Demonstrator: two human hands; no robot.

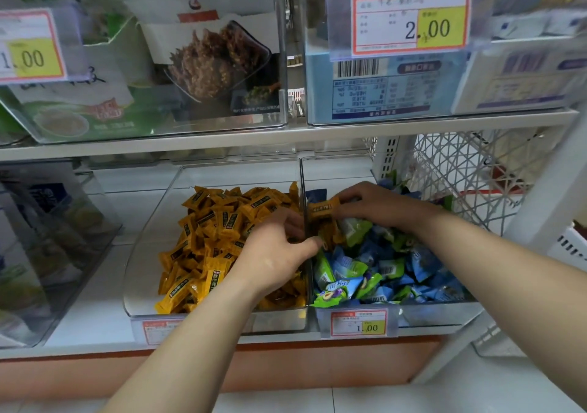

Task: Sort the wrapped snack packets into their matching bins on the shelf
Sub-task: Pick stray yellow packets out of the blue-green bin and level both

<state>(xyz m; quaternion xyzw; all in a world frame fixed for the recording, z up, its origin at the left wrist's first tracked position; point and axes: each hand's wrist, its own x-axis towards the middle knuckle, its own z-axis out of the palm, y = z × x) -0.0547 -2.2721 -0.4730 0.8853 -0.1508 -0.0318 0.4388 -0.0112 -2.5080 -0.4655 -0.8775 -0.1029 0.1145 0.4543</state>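
Two clear bins stand side by side on the lower shelf. The left bin (149, 222) is full of orange packets (209, 241). The right bin (438, 312) holds blue and green packets (381, 269), with a few orange ones near the divider. My right hand (378, 204) reaches into the right bin and pinches an orange packet (320, 209) just above the pile. My left hand (273, 253) lies over the divider between the bins, thumb on the right side, fingers curled round orange packets (327, 238) at the wall.
Price tags (359, 323) hang on the bin fronts. The upper shelf (286, 134) carries clear bins of boxed goods close above my hands. A white lattice basket (470, 171) stands to the right, and another clear bin (47, 238) to the left.
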